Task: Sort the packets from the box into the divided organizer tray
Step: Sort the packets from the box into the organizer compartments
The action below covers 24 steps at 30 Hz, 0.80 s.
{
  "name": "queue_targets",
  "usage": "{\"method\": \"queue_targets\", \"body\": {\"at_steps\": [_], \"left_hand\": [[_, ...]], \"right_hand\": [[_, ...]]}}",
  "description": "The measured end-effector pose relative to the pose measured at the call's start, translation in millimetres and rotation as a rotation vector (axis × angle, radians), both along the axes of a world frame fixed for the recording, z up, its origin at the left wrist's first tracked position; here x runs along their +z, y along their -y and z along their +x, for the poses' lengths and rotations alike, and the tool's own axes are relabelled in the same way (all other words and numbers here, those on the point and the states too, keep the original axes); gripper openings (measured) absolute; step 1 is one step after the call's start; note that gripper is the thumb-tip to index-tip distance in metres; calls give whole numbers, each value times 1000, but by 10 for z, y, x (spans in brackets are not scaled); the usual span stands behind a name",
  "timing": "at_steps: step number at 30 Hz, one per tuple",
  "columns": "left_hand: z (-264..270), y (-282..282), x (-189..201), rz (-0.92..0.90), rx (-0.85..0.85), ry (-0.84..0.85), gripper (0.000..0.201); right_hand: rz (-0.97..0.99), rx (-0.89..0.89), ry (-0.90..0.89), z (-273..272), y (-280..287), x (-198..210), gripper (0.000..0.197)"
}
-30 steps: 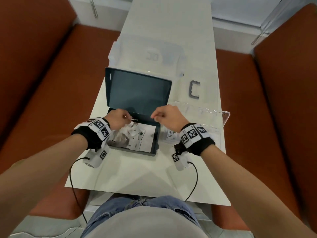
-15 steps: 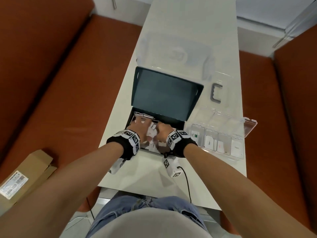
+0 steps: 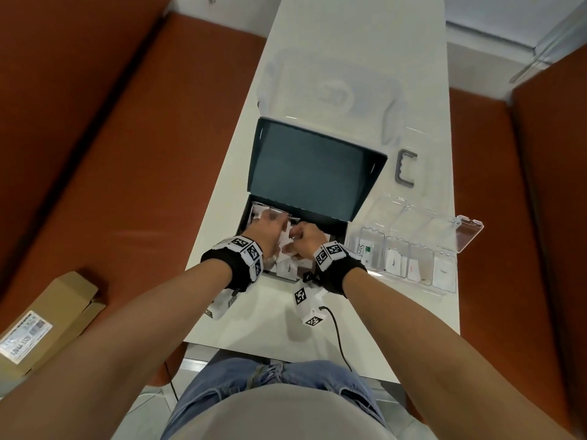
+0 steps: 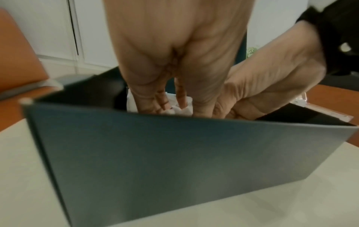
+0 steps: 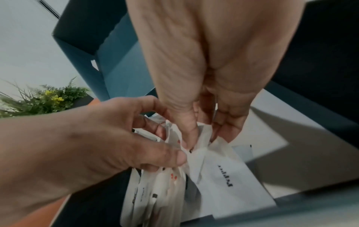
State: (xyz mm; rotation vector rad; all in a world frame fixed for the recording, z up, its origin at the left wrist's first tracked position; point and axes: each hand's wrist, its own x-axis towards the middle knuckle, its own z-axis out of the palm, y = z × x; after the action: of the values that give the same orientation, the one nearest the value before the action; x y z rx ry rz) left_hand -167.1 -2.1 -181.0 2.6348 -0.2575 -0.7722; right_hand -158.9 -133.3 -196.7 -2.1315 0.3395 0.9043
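Head view: both hands, which were raised over the box a second ago, are now digging inside it. The right hand [image 5: 202, 116] is pinching white packets [image 5: 223, 173]; the left hand [image 5: 108, 138] is curling round others. The box [image 3: 305, 173] is sitting mid-tabletop, the organizer tray [image 3: 409, 246] at the right edge, so another sorting round is starting.

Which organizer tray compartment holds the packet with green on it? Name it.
The front compartment nearest the box, leftmost in the organizer tray: its packet shows green print, while the other three hold plain white ones.
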Motion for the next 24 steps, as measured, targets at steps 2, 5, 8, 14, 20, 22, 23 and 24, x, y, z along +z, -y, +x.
{"method": "queue_targets", "body": {"at_steps": [2,5,8,14,20,22,23,24], "left_hand": [[4,-3,-3,-139,95,-18,53],[-2,-2,30,-337,177,-84,67],[-23,-2,62,-468,247,-86,71],[-30,4,212,-619,455,55,42],[15,76,410,-651,475,74,10],[30,125,475,-692,483,71,7],[39,153,508,-725,493,59,7],[48,184,539,-760,509,48,8]], "right_hand": [[-9,-34,20,4,2,20,35],[-60,-45,54,21,21,62,14],[-88,-40,77,43,67,133,4],[95,-126,135,67,238,273,12],[216,-139,222,38,412,497,15],[274,-174,227,31,519,589,14],[290,-185,233,32,575,639,12],[301,-195,246,30,638,694,10]]}}
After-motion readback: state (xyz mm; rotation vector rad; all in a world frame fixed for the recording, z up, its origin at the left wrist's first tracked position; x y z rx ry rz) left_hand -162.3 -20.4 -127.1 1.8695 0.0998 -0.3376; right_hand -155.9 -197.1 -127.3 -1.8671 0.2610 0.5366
